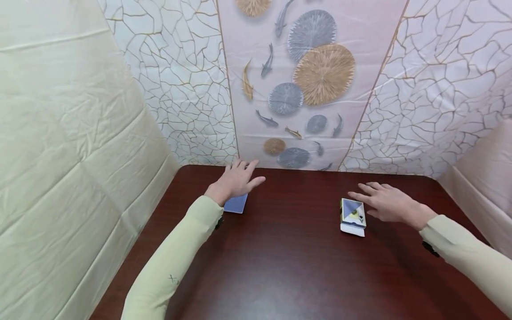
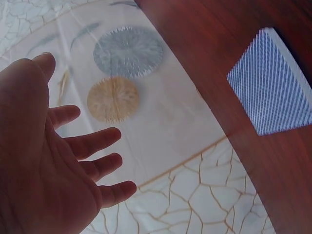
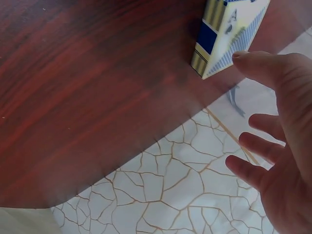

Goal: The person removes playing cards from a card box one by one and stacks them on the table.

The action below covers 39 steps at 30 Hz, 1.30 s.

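A deck of playing cards [image 1: 236, 205] with blue patterned backs lies on the left part of the table, partly hidden by my left hand [image 1: 234, 181]. In the left wrist view the stack [image 2: 273, 90] shows its pale side edge, apart from the spread fingers. That hand hovers over the cards with nothing in its grasp. On the right lies a card box [image 1: 353, 214], blue, yellow and white, its white flap folded out toward me. My right hand [image 1: 386, 203] is held beside the box, fingers extended and holding nothing; its thumb overlaps the box [image 3: 229, 36] in the right wrist view.
The dark red-brown wooden table [image 1: 280, 249] ends at a far edge against a hanging cloth [image 1: 192, 89] printed with cracks, fish and round leaves. Cream fabric [image 1: 80, 155] hangs along the left side, and more pale fabric [image 1: 488, 178] borders the right.
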Tool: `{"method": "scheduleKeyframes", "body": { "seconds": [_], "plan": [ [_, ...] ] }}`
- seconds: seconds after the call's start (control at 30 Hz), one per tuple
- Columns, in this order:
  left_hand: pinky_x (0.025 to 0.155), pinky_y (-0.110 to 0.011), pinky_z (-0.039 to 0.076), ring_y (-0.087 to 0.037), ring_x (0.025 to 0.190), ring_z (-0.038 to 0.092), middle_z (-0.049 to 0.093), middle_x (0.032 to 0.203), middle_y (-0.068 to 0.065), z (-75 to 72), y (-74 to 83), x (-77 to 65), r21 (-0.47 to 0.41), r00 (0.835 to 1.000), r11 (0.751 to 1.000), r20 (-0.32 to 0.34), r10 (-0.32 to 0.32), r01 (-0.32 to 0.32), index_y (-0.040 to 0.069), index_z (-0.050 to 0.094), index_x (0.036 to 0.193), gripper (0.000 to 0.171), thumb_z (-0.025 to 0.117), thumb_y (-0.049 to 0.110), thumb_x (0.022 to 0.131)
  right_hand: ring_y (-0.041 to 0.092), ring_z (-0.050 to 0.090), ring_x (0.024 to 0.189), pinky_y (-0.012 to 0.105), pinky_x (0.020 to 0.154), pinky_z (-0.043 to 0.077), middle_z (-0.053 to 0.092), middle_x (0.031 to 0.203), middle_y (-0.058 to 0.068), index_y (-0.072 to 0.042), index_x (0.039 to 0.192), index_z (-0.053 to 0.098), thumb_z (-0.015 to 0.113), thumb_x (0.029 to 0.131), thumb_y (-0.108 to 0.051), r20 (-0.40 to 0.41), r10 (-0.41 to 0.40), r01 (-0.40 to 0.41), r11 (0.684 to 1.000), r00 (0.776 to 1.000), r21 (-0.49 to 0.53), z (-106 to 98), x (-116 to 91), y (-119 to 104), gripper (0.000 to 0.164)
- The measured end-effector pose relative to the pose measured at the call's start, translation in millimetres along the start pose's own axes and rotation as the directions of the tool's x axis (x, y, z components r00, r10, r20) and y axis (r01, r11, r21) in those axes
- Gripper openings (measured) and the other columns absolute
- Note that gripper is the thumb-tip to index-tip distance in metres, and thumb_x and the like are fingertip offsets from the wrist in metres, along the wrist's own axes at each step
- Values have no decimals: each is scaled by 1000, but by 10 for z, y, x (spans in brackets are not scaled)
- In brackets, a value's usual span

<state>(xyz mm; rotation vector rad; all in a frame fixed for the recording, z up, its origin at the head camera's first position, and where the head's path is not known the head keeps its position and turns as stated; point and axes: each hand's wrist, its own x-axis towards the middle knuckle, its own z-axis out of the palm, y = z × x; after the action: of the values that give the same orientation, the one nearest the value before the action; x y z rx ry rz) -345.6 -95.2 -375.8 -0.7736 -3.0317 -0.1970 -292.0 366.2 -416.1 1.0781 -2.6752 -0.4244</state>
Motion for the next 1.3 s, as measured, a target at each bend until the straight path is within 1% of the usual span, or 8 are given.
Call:
{"method": "scheduleKeyframes", "body": {
  "seconds": [0.23,0.37,0.53,0.67,0.8,1.0,1.2,1.3],
  "plan": [
    [110,-56,32,-34,140,35,44,147,-13,119,231,24,22,999,999,-19,39,-39,23,23,155,68,29,63,100,42,57,117,55,86,51,58,133,24,-18,140,54,81,75,-21,26,-16,16,1000,1000,-8,83,-41,-39,71],
    [110,-54,33,-33,140,36,44,147,-12,195,386,51,-2,997,997,-8,73,-73,23,23,155,68,31,63,100,40,56,119,53,87,51,56,136,23,-20,140,54,79,76,-20,44,-32,34,999,999,-31,140,-52,-78,68],
    [111,-51,35,-31,139,38,46,146,-12,308,542,69,-27,994,994,4,105,-105,22,24,154,68,33,62,100,40,54,123,52,87,51,52,141,23,-20,140,54,73,77,-13,25,-86,87,995,996,-53,198,-41,-161,66],
    [110,-49,38,-30,136,43,47,145,-11,372,653,67,-40,991,990,-7,132,-132,22,27,153,67,34,61,100,40,53,125,51,88,51,51,144,19,-23,140,54,74,74,-11,29,-104,106,992,994,-74,232,-41,-201,71],
    [107,-46,42,-29,131,48,50,143,-10,395,761,60,-50,987,986,-18,158,-159,21,29,152,65,37,59,100,39,53,125,50,87,51,51,145,17,-27,141,53,78,71,-11,13,-131,132,987,991,-91,259,-20,-225,76],
    [104,-45,44,-27,130,49,50,143,-9,436,871,53,-65,987,985,19,161,-160,21,29,153,63,40,56,101,39,51,129,49,87,50,48,147,13,-28,141,51,83,67,-9,7,-175,175,977,985,-124,313,28,-260,83],
    [105,-42,44,-25,129,50,49,143,-8,487,930,54,-126,987,980,23,161,-157,21,30,152,61,42,53,101,39,48,133,50,91,49,48,148,12,-27,142,52,78,69,2,36,-192,196,973,981,-123,325,65,-297,83],
    [106,-41,44,-25,130,50,48,144,-8,505,948,51,-161,987,975,25,161,-155,21,31,152,61,44,51,101,38,47,134,51,94,48,49,148,12,-25,142,52,78,68,3,67,-203,210,970,977,-122,309,87,-311,83]
  ]
}}
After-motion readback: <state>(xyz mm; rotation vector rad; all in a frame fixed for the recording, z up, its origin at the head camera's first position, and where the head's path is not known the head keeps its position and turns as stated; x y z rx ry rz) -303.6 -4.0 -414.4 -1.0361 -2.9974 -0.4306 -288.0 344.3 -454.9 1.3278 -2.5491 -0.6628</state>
